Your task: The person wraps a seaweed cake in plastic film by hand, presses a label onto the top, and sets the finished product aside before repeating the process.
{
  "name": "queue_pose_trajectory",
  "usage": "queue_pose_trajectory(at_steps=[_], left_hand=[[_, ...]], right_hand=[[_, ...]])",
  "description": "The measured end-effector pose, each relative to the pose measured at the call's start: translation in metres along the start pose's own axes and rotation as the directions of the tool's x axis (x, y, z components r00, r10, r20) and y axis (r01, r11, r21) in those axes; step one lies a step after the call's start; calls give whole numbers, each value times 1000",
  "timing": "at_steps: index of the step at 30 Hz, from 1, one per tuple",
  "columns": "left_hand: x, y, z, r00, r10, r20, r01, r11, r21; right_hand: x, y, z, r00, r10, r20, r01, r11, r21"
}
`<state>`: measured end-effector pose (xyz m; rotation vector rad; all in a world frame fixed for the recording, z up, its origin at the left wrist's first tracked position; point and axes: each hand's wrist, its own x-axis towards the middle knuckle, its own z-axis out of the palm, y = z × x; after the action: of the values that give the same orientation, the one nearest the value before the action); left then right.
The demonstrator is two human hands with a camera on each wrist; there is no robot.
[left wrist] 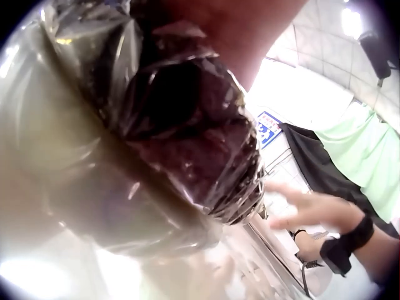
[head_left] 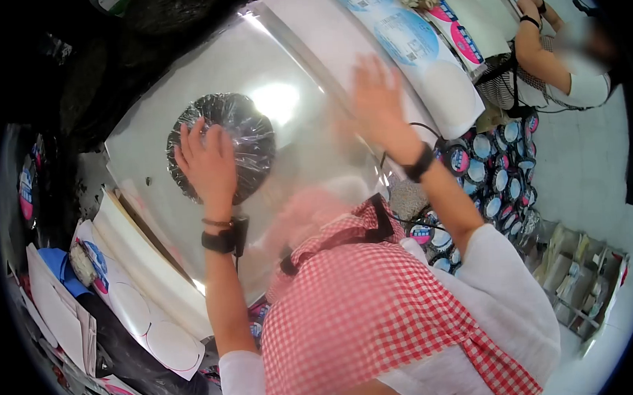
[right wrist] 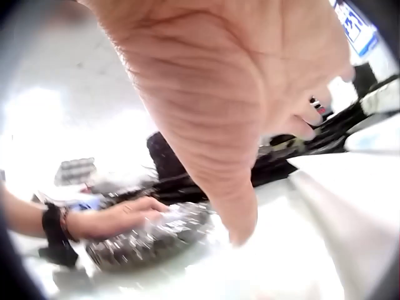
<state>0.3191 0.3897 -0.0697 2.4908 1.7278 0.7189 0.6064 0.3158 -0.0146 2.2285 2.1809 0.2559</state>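
A round dark bundle in clear, crinkled plastic point(head_left: 254, 147) lies on the shiny metal table point(head_left: 150, 113). The left hand point(head_left: 209, 163) rests on its left part with fingers spread and slightly bent. In the left wrist view the wrapped bundle point(left wrist: 194, 137) fills much of the picture. The right hand point(head_left: 379, 99), somewhat blurred, is raised off to the right of the bundle, fingers extended, holding nothing. Seen from the right wrist, its palm point(right wrist: 212, 81) is near the camera, and the left hand point(right wrist: 119, 219) lies on the bundle point(right wrist: 156, 240).
Rolled sheets with blue round labels point(head_left: 408, 42) lie along the table's far right side. Many small round labelled packs point(head_left: 499, 168) are heaped below right, near a grey divided crate point(head_left: 578, 278). Paper sheets point(head_left: 149, 325) stand at left. Another person point(head_left: 551, 60) is at upper right.
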Motion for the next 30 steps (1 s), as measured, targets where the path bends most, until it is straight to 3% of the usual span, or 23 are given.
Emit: queue_pose_trajectory(at_steps=[1, 3, 6, 9, 12, 13, 16, 17, 20, 24, 26, 28, 29, 30], left_hand=[[0, 0, 0, 1000, 2, -2, -2, 1000, 1], [0, 0, 2, 1000, -3, -15, 3, 1000, -1], [0, -1, 5, 1000, 4, -31, -4, 1000, 14], [-1, -1, 6, 999, 1, -32, -1, 1000, 13], [0, -3, 6, 999, -10, -47, 10, 1000, 1], [-1, -3, 5, 999, -8, -47, 7, 1000, -5], [-1, -2, 4, 999, -18, -34, 18, 1000, -6], [0, -1, 3, 999, -17, -33, 17, 1000, -12], [0, 0, 2, 999, -16, -43, 15, 1000, -18], [3, 3, -2, 999, -40, -1, 40, 999, -8], [1, 4, -7, 997, -46, 58, 45, 999, 5], [1, 4, -6, 997, -45, 58, 45, 999, 5], [3, 5, -6, 997, -57, 56, 57, 998, 0], [2, 6, -6, 996, -66, 60, 66, 998, 1]], right_hand=[[-22, 31, -1, 998, 40, 58, -32, 990, -138], [-46, 72, -31, 903, 176, 391, -174, 984, -40], [-62, 141, -28, 804, 35, 593, -288, 897, 337], [-53, 149, -45, 696, -34, 717, -421, 790, 446], [-65, 136, -24, 899, -167, 404, -120, 793, 597], [-64, 115, -21, 945, -174, 277, 19, 875, 484], [-56, 66, -13, 941, -101, 323, 28, 974, 224], [-58, 70, 5, 985, -102, 137, 66, 967, 245], [-52, 112, 6, 928, -92, 362, -110, 859, 501], [-52, 199, -42, 922, 102, 372, -250, 892, 376], [-53, 282, -30, 945, 256, 203, -292, 941, 170], [-32, 264, -51, 937, 341, 74, -315, 918, -240], [-8, 225, -60, 984, 97, -152, -134, 959, -250], [21, 208, -31, 969, -19, -248, -36, 976, -213]])
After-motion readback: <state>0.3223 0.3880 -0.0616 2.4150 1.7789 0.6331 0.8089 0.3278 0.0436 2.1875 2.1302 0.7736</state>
